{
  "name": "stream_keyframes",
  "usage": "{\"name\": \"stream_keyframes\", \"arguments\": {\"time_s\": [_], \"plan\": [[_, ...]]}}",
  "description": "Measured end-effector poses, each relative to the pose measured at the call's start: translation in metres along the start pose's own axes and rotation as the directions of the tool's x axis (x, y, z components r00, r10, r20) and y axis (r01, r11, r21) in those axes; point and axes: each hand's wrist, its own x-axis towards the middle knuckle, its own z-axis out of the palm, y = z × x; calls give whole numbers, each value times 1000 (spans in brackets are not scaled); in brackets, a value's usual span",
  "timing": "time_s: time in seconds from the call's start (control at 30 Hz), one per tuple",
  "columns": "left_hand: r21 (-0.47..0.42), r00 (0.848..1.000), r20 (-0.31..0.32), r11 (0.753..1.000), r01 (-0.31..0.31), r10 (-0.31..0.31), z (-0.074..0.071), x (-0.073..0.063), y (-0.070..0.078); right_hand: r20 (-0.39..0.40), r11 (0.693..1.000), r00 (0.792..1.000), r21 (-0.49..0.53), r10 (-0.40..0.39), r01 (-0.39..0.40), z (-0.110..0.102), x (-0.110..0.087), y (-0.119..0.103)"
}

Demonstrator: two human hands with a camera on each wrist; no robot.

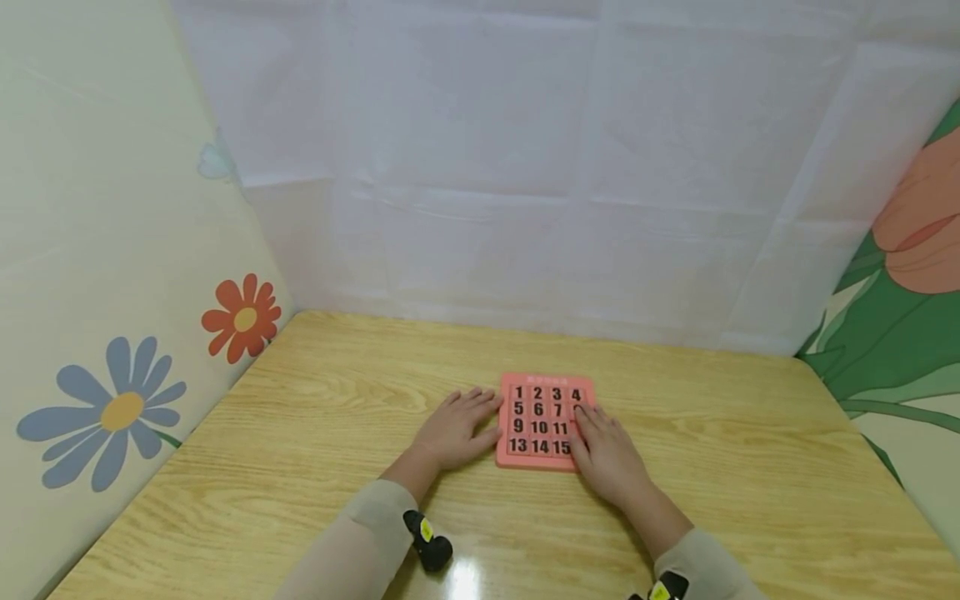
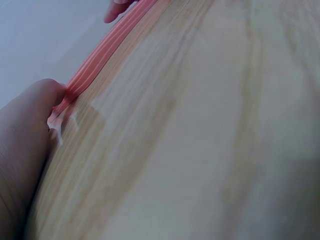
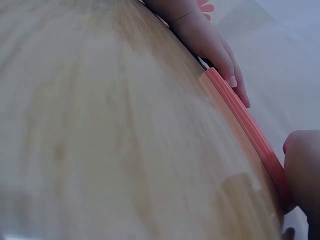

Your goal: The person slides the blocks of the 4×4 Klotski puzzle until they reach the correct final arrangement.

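A pink number slide puzzle lies flat on the wooden table, its black-numbered tiles in rows starting 1, 5, 9 and 13. My left hand rests palm down at its left side, fingers extended, with fingertips and thumb right at the frame's edge. Over the puzzle's right side lies my right hand, fingers extended across the tiles. It covers the lower right corner and part of the 8. In the left wrist view, the left thumb meets the near end of the pink frame. The right wrist view shows the frame edge-on between both hands.
The wood-grain table extends around the puzzle. A white sheet hangs behind it, with flower-printed panels at left and right. Black wrist devices sit at both cuffs.
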Motion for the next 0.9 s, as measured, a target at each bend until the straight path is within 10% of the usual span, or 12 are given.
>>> {"name": "stream_keyframes", "arguments": {"time_s": [0.9], "plan": [[-2, 1000, 5, 1000, 4, -4, 1, 1, 1, 26, 999, 999, 14, -31, 31, -6, -48, 3]]}}
